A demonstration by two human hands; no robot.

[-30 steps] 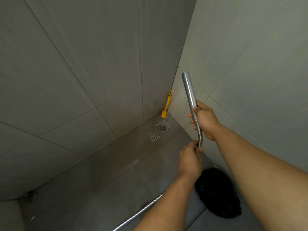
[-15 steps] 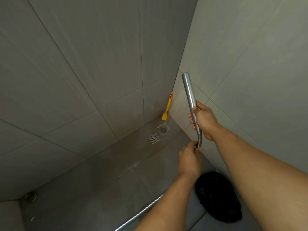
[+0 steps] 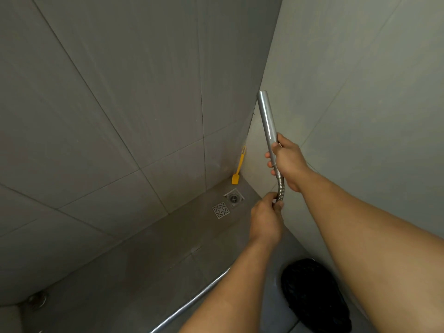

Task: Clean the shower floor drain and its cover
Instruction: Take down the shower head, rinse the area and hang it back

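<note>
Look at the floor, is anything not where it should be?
Yes. The drain cover is off, lying flat on the floor beside the open drain, which shows a dark hole. A yellow brush leans in the corner just behind. Nothing looks spilled or broken.

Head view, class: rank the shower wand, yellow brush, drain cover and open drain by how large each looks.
1. Shower wand, by far the longest, though nearest the camera.
2. Yellow brush.
3. Drain cover and open drain look alike; no ranking.
</note>
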